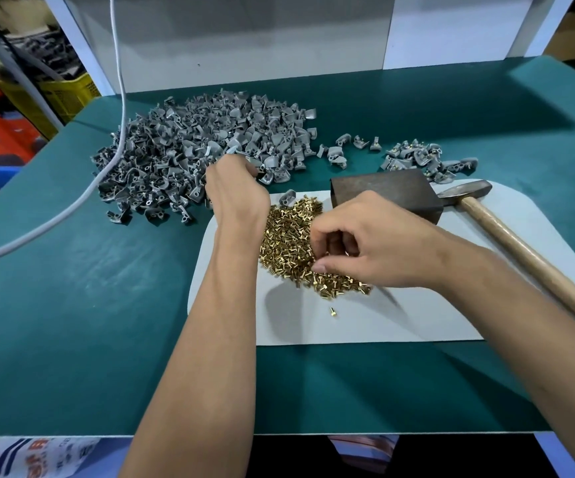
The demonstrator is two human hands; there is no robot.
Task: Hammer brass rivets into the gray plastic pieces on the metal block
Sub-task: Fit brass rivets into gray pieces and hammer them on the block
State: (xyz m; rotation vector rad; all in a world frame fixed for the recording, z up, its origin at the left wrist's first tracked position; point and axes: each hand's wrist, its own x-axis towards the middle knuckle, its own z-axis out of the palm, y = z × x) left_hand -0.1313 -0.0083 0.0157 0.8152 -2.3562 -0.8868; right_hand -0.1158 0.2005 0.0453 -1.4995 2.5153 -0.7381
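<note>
Left hand [236,188] curls into the heap of curved gray plastic pieces [196,150]; right hand [365,243] pinches among shiny brass rivets [286,236] on white sheet [399,322], beside the dark metal block [386,193]; wooden-handled hammer [506,232] lies idle

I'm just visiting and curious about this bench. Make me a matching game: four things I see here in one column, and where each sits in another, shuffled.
Things:
1. hammer
2. metal block
3. left hand
4. right hand

Places:
A. over the brass rivets
B. at the edge of the big gray pile
C. at the white mat's far edge, beside the hammer head
D. along the mat's right side, handle toward the person

Pairs: 1-D, 2-C, 3-B, 4-A
</note>
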